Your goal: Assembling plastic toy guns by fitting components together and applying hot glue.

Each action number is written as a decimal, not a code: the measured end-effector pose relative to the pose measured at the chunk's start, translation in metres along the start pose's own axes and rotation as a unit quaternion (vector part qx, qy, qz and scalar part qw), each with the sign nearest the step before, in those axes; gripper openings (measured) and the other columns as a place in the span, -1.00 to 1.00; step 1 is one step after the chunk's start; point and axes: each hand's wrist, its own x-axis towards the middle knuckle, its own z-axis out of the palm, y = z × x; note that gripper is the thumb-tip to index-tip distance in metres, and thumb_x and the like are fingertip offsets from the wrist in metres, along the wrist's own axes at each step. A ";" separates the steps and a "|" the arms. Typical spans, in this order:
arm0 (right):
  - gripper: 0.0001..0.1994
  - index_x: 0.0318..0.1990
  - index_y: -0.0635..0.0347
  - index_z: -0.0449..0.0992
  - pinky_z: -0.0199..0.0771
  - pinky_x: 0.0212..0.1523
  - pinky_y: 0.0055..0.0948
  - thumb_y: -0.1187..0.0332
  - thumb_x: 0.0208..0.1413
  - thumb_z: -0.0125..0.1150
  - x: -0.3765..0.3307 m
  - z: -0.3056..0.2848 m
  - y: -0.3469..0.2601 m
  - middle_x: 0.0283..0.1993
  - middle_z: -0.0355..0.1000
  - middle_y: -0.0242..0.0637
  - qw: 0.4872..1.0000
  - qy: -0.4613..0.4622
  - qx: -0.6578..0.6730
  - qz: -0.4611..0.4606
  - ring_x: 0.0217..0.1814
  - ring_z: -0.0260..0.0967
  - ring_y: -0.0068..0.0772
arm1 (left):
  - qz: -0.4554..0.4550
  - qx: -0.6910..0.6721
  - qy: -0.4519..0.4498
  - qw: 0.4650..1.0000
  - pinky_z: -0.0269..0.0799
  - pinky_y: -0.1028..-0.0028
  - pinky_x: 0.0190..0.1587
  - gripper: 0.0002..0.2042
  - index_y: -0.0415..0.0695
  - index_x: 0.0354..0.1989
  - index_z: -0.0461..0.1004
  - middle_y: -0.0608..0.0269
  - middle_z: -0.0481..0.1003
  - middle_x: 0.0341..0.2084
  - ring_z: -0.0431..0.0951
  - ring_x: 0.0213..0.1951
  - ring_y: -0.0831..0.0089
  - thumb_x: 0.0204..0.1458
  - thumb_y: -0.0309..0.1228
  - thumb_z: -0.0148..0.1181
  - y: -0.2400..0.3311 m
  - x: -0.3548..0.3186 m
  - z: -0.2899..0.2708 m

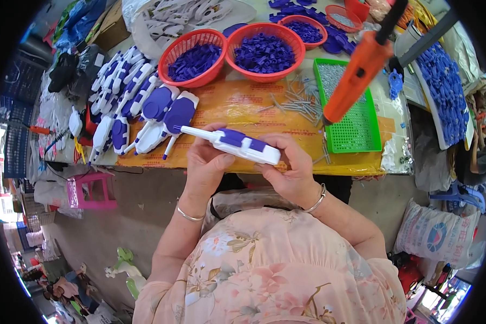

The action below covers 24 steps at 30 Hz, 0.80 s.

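Between my hands, above the table's front edge, is a white and purple plastic toy part with a thin stem pointing left. My left hand closes on its left end, near where the stem joins the body. My right hand grips the right end between thumb and fingers. Just left lie similar white pieces with rounded purple plates, and behind them a pile of more assembled white and purple parts. An orange electric screwdriver hangs at the right, tip down.
A green tray holds small metal pieces; loose long screws lie beside it. Red baskets of purple parts stand farther back. White parts in a bag lie at the far left. A pink stool stands on the floor.
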 end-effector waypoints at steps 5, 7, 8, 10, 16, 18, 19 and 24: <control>-0.58 -0.06 0.31 0.41 0.44 -0.14 -0.41 0.54 -0.14 0.37 0.000 -0.002 0.004 -0.16 0.44 -0.09 0.996 -0.040 -0.056 0.058 -0.14 0.45 -0.17 | 0.031 0.060 0.022 0.997 0.45 0.43 0.01 -0.50 -0.26 0.01 0.39 0.19 0.51 -0.13 0.51 -0.08 0.43 -0.20 -0.73 0.33 0.001 -0.007 -0.010; -0.58 -0.05 0.31 0.41 0.43 -0.13 -0.41 0.52 -0.12 0.37 0.002 -0.001 0.004 -0.16 0.44 -0.08 0.995 -0.048 -0.074 0.046 -0.15 0.45 -0.16 | 0.047 0.103 -0.004 0.994 0.45 0.45 0.01 -0.53 -0.29 -0.03 0.41 0.20 0.51 -0.16 0.51 -0.10 0.46 -0.20 -0.74 0.33 0.001 -0.007 -0.011; -0.58 -0.04 0.32 0.41 0.43 -0.12 -0.41 0.50 -0.11 0.37 0.003 -0.001 0.004 -0.15 0.44 -0.09 0.993 -0.064 -0.075 0.060 -0.15 0.45 -0.20 | 0.050 0.100 0.001 0.994 0.45 0.45 0.01 -0.53 -0.29 -0.03 0.41 0.20 0.51 -0.16 0.51 -0.10 0.46 -0.20 -0.74 0.33 0.003 -0.006 -0.012; -0.57 -0.03 0.32 0.40 0.43 -0.12 -0.41 0.49 -0.10 0.38 0.004 -0.003 0.005 -0.15 0.44 -0.09 0.991 -0.085 -0.078 0.071 -0.15 0.45 -0.23 | 0.041 0.141 -0.012 0.989 0.44 0.46 0.01 -0.57 -0.32 -0.07 0.43 0.21 0.51 -0.17 0.50 -0.10 0.49 -0.20 -0.74 0.34 0.008 -0.005 -0.014; -0.63 -0.01 0.32 0.39 0.41 -0.04 -0.50 0.49 0.03 0.31 0.000 -0.002 0.012 -0.12 0.46 -0.31 0.936 -0.107 0.226 0.249 -0.09 0.39 -0.55 | 0.046 0.170 0.010 0.984 0.37 0.57 -0.12 -0.62 -0.30 -0.13 0.45 0.38 0.44 -0.32 0.41 -0.25 0.61 -0.19 -0.67 0.39 0.011 -0.003 -0.005; -0.64 0.03 0.31 0.37 0.40 -0.01 -0.53 0.51 0.06 0.27 0.001 -0.005 0.014 -0.11 0.45 -0.37 0.920 -0.117 0.262 0.266 -0.09 0.38 -0.59 | 0.046 0.189 0.016 0.981 0.34 0.60 -0.16 -0.63 -0.29 -0.15 0.46 0.41 0.40 -0.36 0.36 -0.30 0.64 -0.19 -0.65 0.39 0.009 -0.003 -0.005; -0.64 0.03 0.31 0.37 0.40 -0.01 -0.53 0.51 0.06 0.27 0.001 -0.005 0.014 -0.11 0.45 -0.37 0.921 -0.119 0.260 0.266 -0.09 0.38 -0.59 | 0.047 0.180 0.014 0.982 0.32 0.60 -0.17 -0.63 -0.28 -0.15 0.46 0.41 0.37 -0.37 0.33 -0.31 0.64 -0.19 -0.65 0.39 0.009 -0.003 -0.003; -0.56 0.11 0.28 0.32 0.44 -0.12 -0.59 0.43 0.08 0.28 0.000 -0.010 0.020 -0.10 0.45 -0.37 0.897 -0.130 0.270 0.324 -0.11 0.38 -0.62 | 0.053 0.173 0.009 0.983 0.33 0.60 -0.18 -0.64 -0.27 -0.15 0.47 0.40 0.34 -0.36 0.33 -0.30 0.63 -0.19 -0.65 0.38 0.012 -0.006 0.005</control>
